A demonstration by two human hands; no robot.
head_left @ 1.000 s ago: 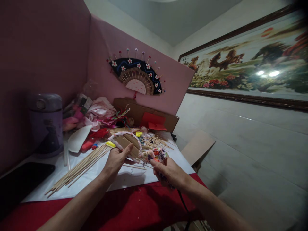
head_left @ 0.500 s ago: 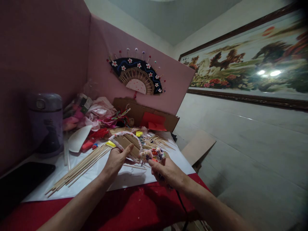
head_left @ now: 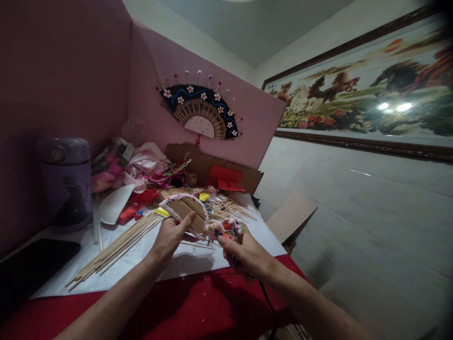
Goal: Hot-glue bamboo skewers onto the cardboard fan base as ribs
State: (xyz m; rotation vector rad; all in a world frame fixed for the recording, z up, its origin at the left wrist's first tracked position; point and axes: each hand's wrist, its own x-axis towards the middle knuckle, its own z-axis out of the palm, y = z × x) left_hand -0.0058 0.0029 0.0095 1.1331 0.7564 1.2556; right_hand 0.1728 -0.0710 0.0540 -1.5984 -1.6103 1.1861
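A rounded piece of brown cardboard, its curved rim wrapped in pale cloth with small red marks, is held up over the table. My left hand grips its lower edge, thumb on the face and fingers behind. On the right, my right hand is closed around a glue gun with a bright floral pattern; a black cord hangs below. The gun's front end meets the cardboard's right edge, and whether they touch I cannot tell. My right fingers partly hide the grip.
Long wooden sticks lie on white paper over a red cloth. A purple bottle and dark phone are at left. Behind are craft scraps, short sticks and a decorated fan on a pink board.
Both hands keep their hold, and the cardboard and glue gun stay nearly in place. The whole view has shifted very slightly.
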